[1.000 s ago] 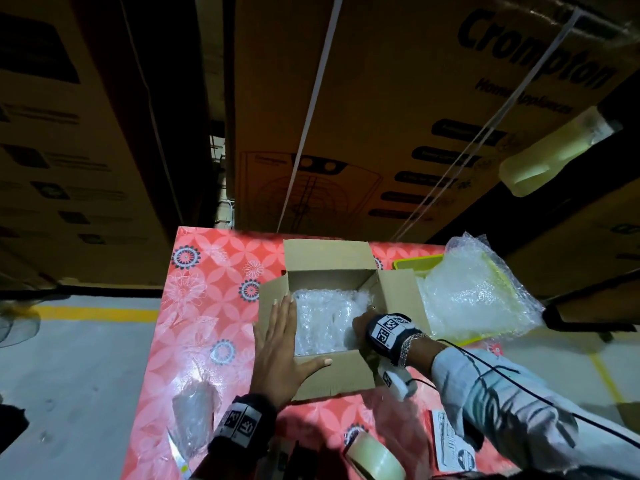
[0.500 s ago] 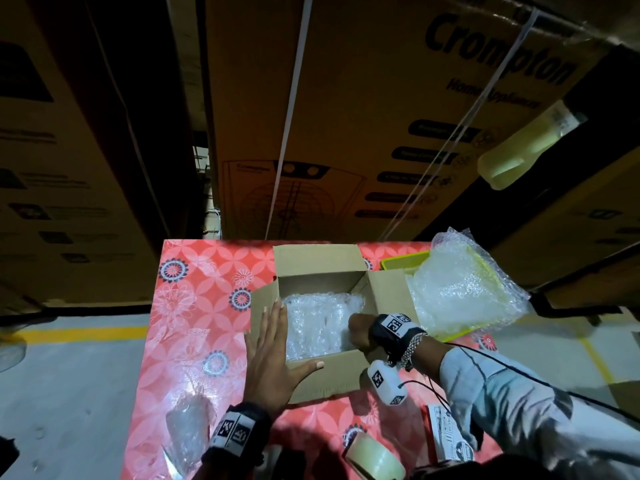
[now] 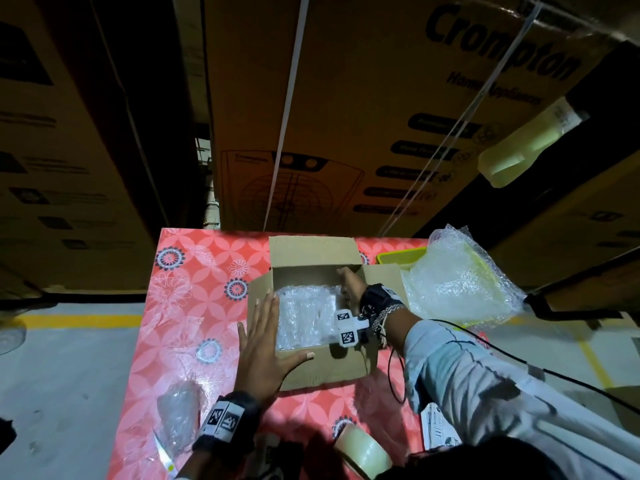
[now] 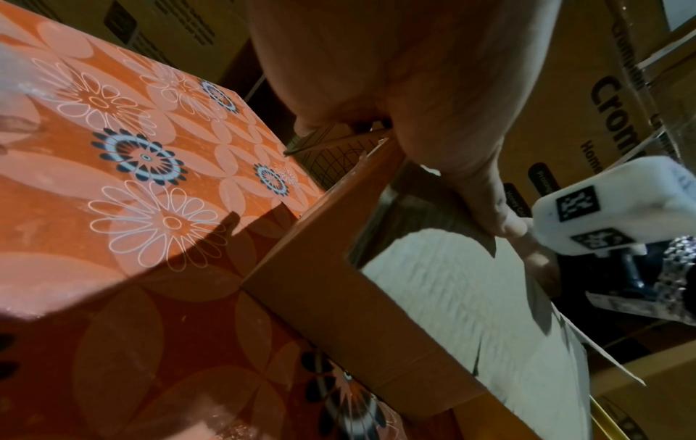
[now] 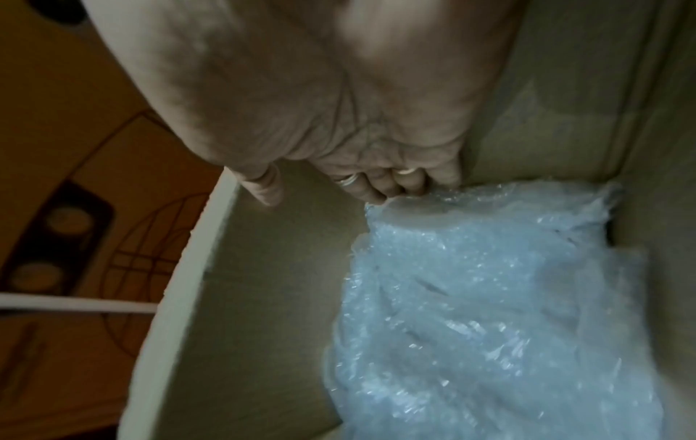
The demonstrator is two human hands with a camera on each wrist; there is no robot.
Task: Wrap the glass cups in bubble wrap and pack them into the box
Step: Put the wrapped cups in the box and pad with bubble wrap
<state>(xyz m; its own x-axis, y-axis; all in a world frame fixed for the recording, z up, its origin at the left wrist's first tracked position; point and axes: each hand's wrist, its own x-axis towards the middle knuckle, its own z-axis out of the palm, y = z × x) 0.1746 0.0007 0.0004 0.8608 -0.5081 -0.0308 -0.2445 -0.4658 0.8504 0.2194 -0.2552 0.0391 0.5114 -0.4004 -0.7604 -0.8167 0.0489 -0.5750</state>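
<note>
So the bubble-wrapped bundle [image 3: 306, 315] is sitting down inside the open cardboard box [image 3: 325, 370], filling most of the bottom. The box is on the tabletop [image 3: 194, 306], the one with the red flowery cover. Right hand [image 3: 349, 285] is reaching into the far right corner of the box, fingers [image 5: 380, 190] curled down onto the top edge of the wrap; can't tell if that grip is actually pinching it or just pushing. Left hand [image 3: 265, 344] lies flat, fingers straight and spread, pressed on the box's near-left flap. Loose bubble wrap [image 3: 460, 278] is piled just right of the box, a tape roll [image 3: 362, 452] sits at the near edge.
</note>
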